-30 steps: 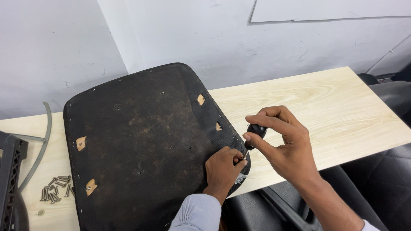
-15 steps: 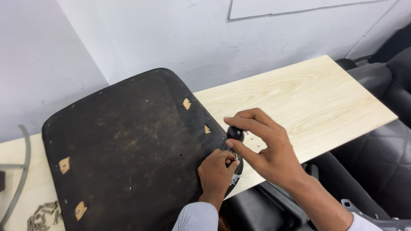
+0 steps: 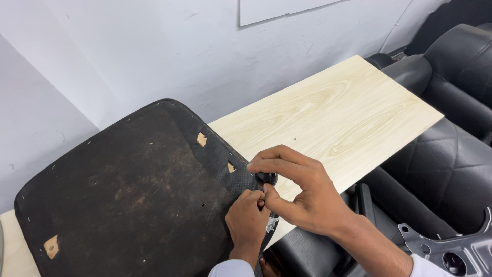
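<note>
A black chair seat pad (image 3: 133, 195) lies underside up on a light wooden table (image 3: 338, 113), its dark fabric stapled around the rim with a few small wood-coloured holes showing. My left hand (image 3: 247, 220) pinches the pad's right edge. My right hand (image 3: 300, 192) is curled around a small black tool handle (image 3: 266, 178) held upright against that same edge, just above my left fingers. The tool's tip is hidden behind my fingers.
Black padded chair parts (image 3: 451, 154) stand to the right of the table and below its front edge. A grey metal bracket (image 3: 451, 251) sits at the lower right. A white wall runs behind the table.
The view has swung to the right, so the screws and the dark object at the table's left have gone out of frame. Both hands stay at the pad's right edge.
</note>
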